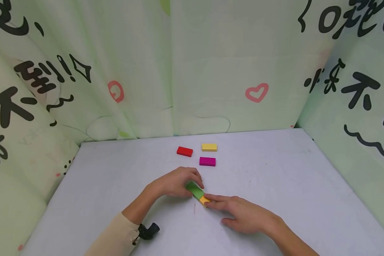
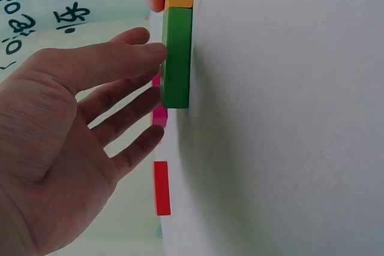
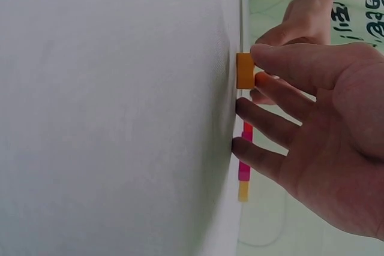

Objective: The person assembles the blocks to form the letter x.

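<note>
— Just this side of the magenta block (image 1: 207,161), near the middle of the counter (image 1: 275,185), a green block (image 1: 195,190) and an orange block (image 1: 204,200) lie flat, end to end and touching.

— And the hands?

— The left hand (image 1: 176,183) has straight fingertips against the green block's long edge. The right hand (image 1: 243,213) lies flat with a fingertip on the orange one. Neither is gripping.

— How would they handle, do you think?

— Light and stiff, I'd guess: small painted rectangular slabs, smooth faces, crisp corners. Probably a bit slippery on that matte counter, so pinch across the long edges.

— Anything else?

— A red block (image 1: 184,151) and a yellow block (image 1: 209,147) sit just beyond the magenta one, towards the printed curtain (image 1: 211,71).
</note>
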Demonstrator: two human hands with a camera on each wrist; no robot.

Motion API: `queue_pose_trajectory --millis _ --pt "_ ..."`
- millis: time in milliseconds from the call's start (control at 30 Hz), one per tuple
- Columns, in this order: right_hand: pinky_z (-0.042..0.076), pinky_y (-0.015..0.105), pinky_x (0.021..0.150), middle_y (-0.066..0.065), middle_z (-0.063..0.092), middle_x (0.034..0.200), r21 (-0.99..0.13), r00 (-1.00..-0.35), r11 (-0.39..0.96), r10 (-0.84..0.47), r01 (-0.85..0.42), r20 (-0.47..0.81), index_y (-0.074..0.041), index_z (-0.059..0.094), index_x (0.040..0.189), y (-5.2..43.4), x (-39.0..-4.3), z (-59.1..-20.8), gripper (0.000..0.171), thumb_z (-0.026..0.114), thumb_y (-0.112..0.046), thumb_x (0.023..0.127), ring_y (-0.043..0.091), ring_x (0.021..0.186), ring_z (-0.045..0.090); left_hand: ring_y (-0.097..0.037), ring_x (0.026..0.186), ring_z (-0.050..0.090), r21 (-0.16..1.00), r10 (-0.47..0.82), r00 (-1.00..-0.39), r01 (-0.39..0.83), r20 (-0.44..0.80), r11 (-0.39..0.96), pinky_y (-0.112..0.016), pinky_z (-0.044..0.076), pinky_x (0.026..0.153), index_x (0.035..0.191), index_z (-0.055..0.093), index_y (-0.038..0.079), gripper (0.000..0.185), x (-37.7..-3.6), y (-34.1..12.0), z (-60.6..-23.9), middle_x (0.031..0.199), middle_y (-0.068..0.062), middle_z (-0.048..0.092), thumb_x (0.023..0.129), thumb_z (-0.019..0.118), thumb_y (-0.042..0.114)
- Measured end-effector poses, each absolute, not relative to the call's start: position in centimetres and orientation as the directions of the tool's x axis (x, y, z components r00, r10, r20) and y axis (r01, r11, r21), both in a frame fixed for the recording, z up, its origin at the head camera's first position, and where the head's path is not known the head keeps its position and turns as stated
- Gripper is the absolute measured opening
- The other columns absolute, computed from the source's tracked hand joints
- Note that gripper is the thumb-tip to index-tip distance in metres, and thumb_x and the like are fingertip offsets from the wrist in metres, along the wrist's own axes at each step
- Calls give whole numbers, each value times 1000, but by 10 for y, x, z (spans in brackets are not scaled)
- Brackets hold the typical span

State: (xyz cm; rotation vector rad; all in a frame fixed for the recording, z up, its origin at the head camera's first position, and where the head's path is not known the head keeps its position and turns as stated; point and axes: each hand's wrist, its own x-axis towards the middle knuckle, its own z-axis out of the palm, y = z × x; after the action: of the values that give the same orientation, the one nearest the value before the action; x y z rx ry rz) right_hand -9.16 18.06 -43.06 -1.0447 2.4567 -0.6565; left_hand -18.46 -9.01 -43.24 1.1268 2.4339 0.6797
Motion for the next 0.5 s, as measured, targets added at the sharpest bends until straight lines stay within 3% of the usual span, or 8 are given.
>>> queue_pose_trajectory --millis 500 --pt "47 43 115 -8 37 168 -545 -645 611 -748 -575 -157 -21 54 154 181 -91 -429 61 67 -5 96 18 148 48 -18 122 62 551 710 -703 579 -36 601 -39 53 106 125 76 15 30 -158 -111 -433 126 2 68 96 71 9"
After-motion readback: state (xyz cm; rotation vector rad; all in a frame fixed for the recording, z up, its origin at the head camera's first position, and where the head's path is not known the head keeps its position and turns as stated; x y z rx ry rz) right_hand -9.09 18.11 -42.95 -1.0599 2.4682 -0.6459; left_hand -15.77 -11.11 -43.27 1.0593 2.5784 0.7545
